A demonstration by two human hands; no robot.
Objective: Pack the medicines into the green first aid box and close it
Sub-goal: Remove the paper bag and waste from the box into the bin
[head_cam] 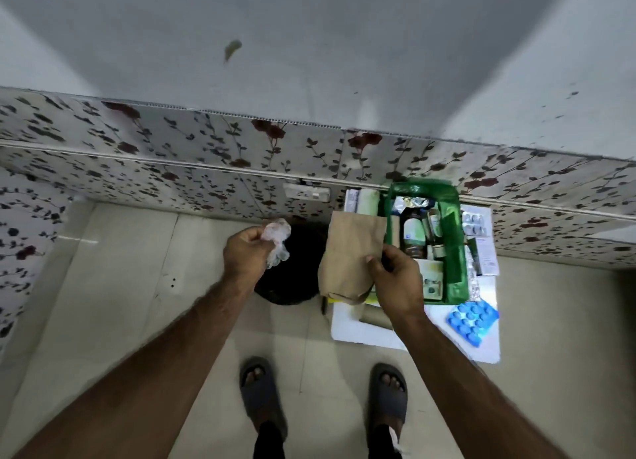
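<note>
Left hand: raised above a dark bin on the floor; fingers pinched on a crumpled clear plastic wrapper.
Right hand: fingers and thumb closed on the lower right edge of a brown paper bag, held upright just left of the box.
Green first aid box: lid off, resting on a white tabletop by the floral-tiled wall; bottles and cartons packed inside.
Blue blister pack: on the tabletop, near the box's front right corner.
Silver blister strips: right of the box.
</note>
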